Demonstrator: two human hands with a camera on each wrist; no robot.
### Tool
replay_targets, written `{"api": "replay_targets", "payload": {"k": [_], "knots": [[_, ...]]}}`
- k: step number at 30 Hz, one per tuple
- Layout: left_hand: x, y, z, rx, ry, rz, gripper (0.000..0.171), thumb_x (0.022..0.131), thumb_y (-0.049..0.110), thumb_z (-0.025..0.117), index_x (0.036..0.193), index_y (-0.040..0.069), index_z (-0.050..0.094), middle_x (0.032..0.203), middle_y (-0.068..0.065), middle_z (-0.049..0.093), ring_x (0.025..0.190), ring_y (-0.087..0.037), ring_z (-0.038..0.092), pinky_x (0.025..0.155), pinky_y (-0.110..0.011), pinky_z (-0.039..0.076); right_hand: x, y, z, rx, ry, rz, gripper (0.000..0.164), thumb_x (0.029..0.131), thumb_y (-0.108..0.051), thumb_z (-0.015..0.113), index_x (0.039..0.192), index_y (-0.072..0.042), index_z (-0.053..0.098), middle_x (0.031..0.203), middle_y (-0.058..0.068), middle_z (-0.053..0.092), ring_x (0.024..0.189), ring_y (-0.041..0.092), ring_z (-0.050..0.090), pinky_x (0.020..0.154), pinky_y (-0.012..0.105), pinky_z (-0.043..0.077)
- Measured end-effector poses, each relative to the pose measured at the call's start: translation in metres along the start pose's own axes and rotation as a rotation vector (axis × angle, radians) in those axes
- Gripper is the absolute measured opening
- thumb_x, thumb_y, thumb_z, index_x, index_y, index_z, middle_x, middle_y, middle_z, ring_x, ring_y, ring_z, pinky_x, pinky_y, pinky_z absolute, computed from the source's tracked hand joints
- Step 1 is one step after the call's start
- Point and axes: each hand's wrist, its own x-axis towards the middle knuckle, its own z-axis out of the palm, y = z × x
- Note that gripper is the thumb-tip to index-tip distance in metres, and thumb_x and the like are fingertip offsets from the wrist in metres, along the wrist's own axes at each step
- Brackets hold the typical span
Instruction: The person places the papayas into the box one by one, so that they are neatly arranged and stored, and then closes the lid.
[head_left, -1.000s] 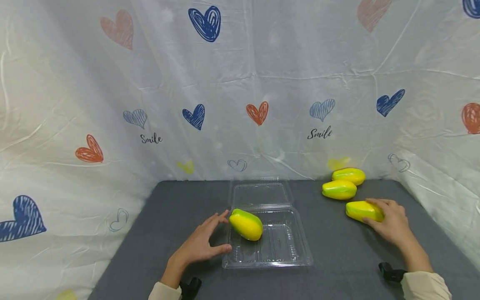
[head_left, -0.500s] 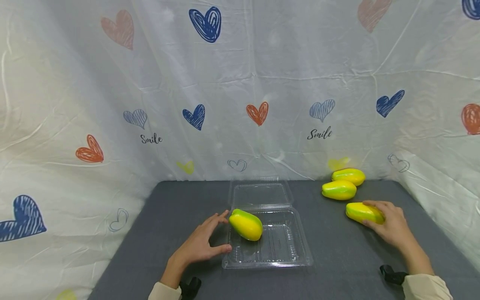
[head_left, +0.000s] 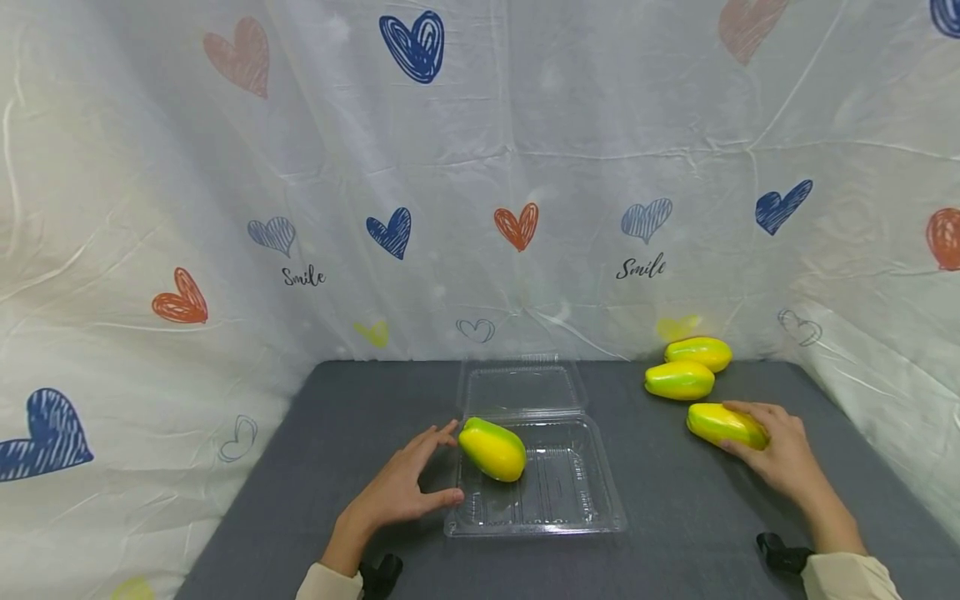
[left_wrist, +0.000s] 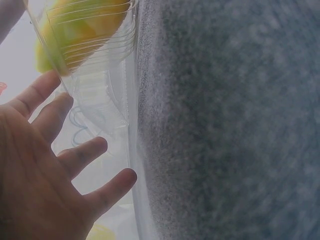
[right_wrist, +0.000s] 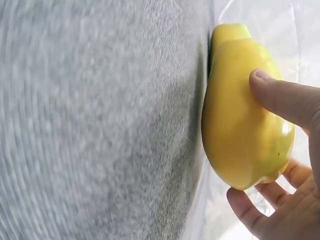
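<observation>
Papaya [head_left: 726,426], yellow with green streaks, pinched in the right hand [head_left: 776,446]: thumb on the near side, fingers curled round the far side at the fat end, narrower end pointing away from the palm. Really low over the gray cloth [head_left: 660,550], honestly can't tell whether touching it or just lifted. Pale sleeve [head_left: 847,575] and a black strapped-on gadget [head_left: 783,554] right behind that hand.

Over to the left hand [head_left: 405,483]: fingers spread, thumb well apart from them, nothing gripped. Fingertips right up at the left side of a clear plastic tray [head_left: 536,529], thumb tip by the same side but closer to the wrist. Looks like contact with the wall, though hard to swear to it. Same setup behind this one too, pale sleeve [head_left: 330,583] plus black gadget [head_left: 382,577].

Just past the left fingertips, inside the tray's left half, a second papaya [head_left: 492,450], tilted with one end toward the index finger. Bare tray floor from there toward the right hand.

Farther out, beyond both hands: clear lid [head_left: 525,392] laid back flat-ish behind the tray. Beyond the right hand and a bit left of it, two more papayas [head_left: 679,380], one behind the other. Way at the back, a white curtain [head_left: 450,167] with scribbly hearts and "Smile" lettering.
</observation>
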Motion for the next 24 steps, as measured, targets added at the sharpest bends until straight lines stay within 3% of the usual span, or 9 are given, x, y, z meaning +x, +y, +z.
{"api": "replay_targets", "payload": {"k": [8,15,18,22,24], "knots": [[-0.001,-0.001,0.000,-0.004,0.001,0.005,0.061,0.085,0.054,0.078,0.138,0.037,0.051,0.167,0.014,0.027,0.157,-0.035,0.022,0.112,-0.078,0.028,0.001,-0.009,0.004,0.095,-0.018,0.032,0.060,0.087,-0.020,0.083,0.138,-0.002,0.058,0.132,0.034,0.054,0.116,0.050,0.044,0.088,0.062,0.032],[0.000,-0.001,0.000,-0.002,0.000,0.011,0.061,0.085,0.054,0.077,0.138,0.038,0.050,0.168,0.012,0.026,0.157,-0.035,0.022,0.112,-0.078,0.026,0.004,-0.025,0.009,0.137,-0.004,0.009,0.062,0.086,-0.020,0.083,0.140,-0.004,0.058,0.132,0.031,0.056,0.114,0.045,0.048,0.087,0.060,0.035],[0.000,-0.001,0.000,-0.006,-0.001,0.011,0.061,0.085,0.054,0.077,0.137,0.038,0.050,0.168,0.013,0.026,0.158,-0.035,0.021,0.112,-0.078,0.026,0.006,-0.034,0.011,0.142,0.000,-0.002,0.062,0.086,-0.021,0.083,0.141,-0.006,0.058,0.130,0.027,0.056,0.112,0.033,0.049,0.084,0.051,0.041],[0.000,-0.001,0.000,-0.003,0.001,0.005,0.062,0.085,0.055,0.077,0.138,0.039,0.050,0.167,0.014,0.026,0.158,-0.034,0.022,0.112,-0.078,0.027,0.007,-0.047,0.014,0.167,0.014,-0.020,0.061,0.086,-0.021,0.084,0.141,-0.009,0.059,0.127,0.021,0.058,0.104,0.000,0.044,0.076,0.025,0.043],[0.000,-0.001,0.001,0.000,0.001,0.004,0.062,0.085,0.055,0.077,0.138,0.039,0.050,0.167,0.014,0.026,0.157,-0.034,0.022,0.111,-0.078,0.028,0.008,-0.054,0.015,0.190,0.013,-0.020,0.062,0.087,-0.022,0.083,0.142,-0.010,0.059,0.126,0.018,0.058,0.100,-0.010,0.040,0.072,0.018,0.043]]}}
